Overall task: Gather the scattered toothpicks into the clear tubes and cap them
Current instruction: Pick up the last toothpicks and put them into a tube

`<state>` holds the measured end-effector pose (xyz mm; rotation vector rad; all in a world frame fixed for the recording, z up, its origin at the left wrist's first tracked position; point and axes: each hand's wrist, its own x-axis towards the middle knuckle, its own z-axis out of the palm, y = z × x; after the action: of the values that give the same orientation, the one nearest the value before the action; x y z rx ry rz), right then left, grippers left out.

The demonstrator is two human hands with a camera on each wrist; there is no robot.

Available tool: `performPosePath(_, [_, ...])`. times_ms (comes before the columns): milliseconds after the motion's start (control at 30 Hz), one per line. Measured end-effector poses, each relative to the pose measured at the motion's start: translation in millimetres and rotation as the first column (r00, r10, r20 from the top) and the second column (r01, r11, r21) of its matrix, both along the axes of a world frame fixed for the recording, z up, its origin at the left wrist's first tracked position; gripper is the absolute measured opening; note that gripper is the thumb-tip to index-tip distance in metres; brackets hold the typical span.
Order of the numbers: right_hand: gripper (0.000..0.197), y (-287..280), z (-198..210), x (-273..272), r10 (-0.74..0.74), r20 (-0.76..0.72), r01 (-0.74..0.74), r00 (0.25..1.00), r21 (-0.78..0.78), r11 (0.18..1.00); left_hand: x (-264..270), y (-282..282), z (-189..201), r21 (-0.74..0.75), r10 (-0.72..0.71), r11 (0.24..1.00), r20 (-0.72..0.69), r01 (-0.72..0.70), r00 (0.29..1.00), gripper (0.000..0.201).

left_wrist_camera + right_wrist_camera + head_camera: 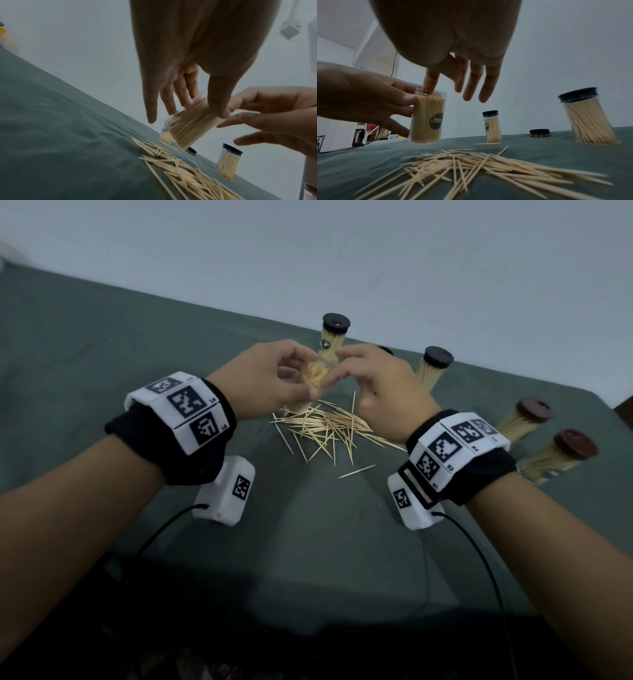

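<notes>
My left hand grips an uncapped clear tube packed with toothpicks, thumb on one side and fingers on the other. It holds the tube slightly tilted just above the green cloth. My right hand hovers at the tube's mouth with fingers spread. Its index fingertip dips into the opening of the tube and touches the sticks. A pile of loose toothpicks lies on the cloth under both hands, also in the right wrist view. A loose dark cap lies further back.
Several capped, filled tubes stand on the green cloth: one behind the hands, one at the back right, two with brown caps at the right. A pale wall runs close behind. Cables trail from both wrists.
</notes>
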<state>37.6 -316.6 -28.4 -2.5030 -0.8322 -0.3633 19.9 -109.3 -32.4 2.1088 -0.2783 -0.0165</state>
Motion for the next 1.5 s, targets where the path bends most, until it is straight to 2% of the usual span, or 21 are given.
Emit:
performPosePath(100, [0.057, -3, -1, 1, -0.067, -0.018, 0.065, 0.998, -0.093, 0.994, -2, -1, 1, 0.013, -0.059, 0.998, 0.004, 0.059, 0.998, 0.047])
performPosePath(233, [0.057, 0, 3, -5, 0.002, 0.022, -0.002, 1.000, 0.017, 1.000, -1, -2, 0, 0.029, -0.051, 0.998, 0.007, 0.051, 0.999, 0.048])
performPosePath(367, [0.065, 3, 1, -6, -0.023, -0.014, 0.022, 1.000, -0.112, 0.993, -3, -1, 3, 0.013, -0.074, 0.997, 0.010, 0.074, 0.997, 0.049])
performPosePath(533, [0.063, 6, 5, -6, 0.027, 0.084, -0.035, 0.996, 0.102, 0.994, -3, 7, 6, 0.014, -0.042, 0.999, 0.007, 0.042, 0.999, 0.049])
performPosePath(567, [0.064, 6, 6, -6, 0.048, 0.080, -0.055, 0.996, 0.092, 0.994, -3, 8, 6, 0.007, -0.048, 0.999, 0.004, 0.048, 0.999, 0.048])
performPosePath(667, [0.070, 8, 5, -5, 0.049, 0.055, -0.042, 0.997, -0.122, 0.992, -5, 7, 8, -0.029, -0.075, 0.997, 0.000, 0.075, 0.997, 0.046])
performPosePath(700, [0.071, 8, 5, -5, 0.029, 0.060, -0.020, 0.998, -0.151, 0.988, -6, 8, 9, -0.030, -0.077, 0.997, 0.002, 0.077, 0.997, 0.045])
performPosePath(733, [0.070, 8, 6, -6, 0.018, 0.079, -0.008, 0.997, -0.127, 0.992, -6, 9, 11, -0.022, -0.074, 0.997, 0.006, 0.074, 0.997, 0.045])
performPosePath(833, [0.057, 9, 13, -4, 0.030, 0.128, -0.040, 0.991, 0.082, 0.996, -4, 17, 16, 0.044, -0.037, 0.998, 0.038, 0.035, 0.999, 0.047])
performPosePath(933, [0.046, 16, 21, 1, -0.050, 0.029, 0.045, 0.998, 0.142, 0.989, 0, 29, 19, 0.074, 0.031, 0.997, 0.054, -0.035, 0.998, 0.048])
performPosePath(1033, [0.038, 28, 25, 20, -0.145, -0.145, 0.144, 0.979, -0.020, 0.989, 4, 37, 19, 0.083, 0.098, 0.991, 0.053, -0.102, 0.994, 0.051])
performPosePath(1167, [0.031, 47, 21, 54, -0.246, -0.233, 0.177, 0.941, -0.282, 0.943, 11, 41, 17, 0.121, 0.151, 0.980, 0.063, -0.158, 0.987, 0.051])
performPosePath(1333, [0.039, 63, 12, 88, -0.352, -0.235, 0.155, 0.906, -0.590, 0.793, 20, 44, 18, 0.137, 0.160, 0.976, 0.076, -0.169, 0.984, 0.049])
performPosePath(1433, [0.042, 63, 4, 97, -0.391, -0.142, 0.188, 0.909, -0.699, 0.690, 26, 46, 19, 0.149, 0.167, 0.973, 0.085, -0.178, 0.982, 0.049])
performPosePath(1500, [0.038, 65, 1, 100, -0.402, -0.135, 0.183, 0.906, -0.730, 0.658, 29, 48, 18, 0.148, 0.175, 0.971, 0.085, -0.186, 0.981, 0.049])
